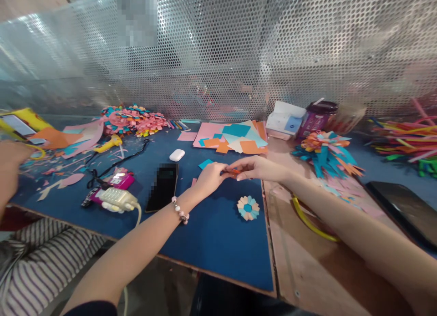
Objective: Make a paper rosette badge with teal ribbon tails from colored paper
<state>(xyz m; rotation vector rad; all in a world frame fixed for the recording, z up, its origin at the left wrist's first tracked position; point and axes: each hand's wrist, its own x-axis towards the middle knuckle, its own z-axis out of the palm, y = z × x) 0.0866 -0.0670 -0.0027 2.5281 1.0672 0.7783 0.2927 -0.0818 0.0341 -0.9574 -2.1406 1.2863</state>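
My left hand (210,176) and my right hand (254,167) meet above the blue table mat (211,234), fingertips pinched together on a small orange paper piece (232,172). A beaded bracelet (180,211) circles my left wrist. A finished paper flower (248,207) in peach and teal lies on the mat just in front of my hands. A small teal paper scrap (205,163) lies behind my left hand. A stack of pink, teal and orange paper squares (235,136) sits farther back.
A dark phone (163,186) and white earbud case (176,155) lie left of my hands. Glue guns (118,199), cords and scraps clutter the left. Another person's hand (8,163) works at far left. A purple jar (316,118), paper flowers (324,154), strips (406,140) and a tablet (403,206) fill the right.
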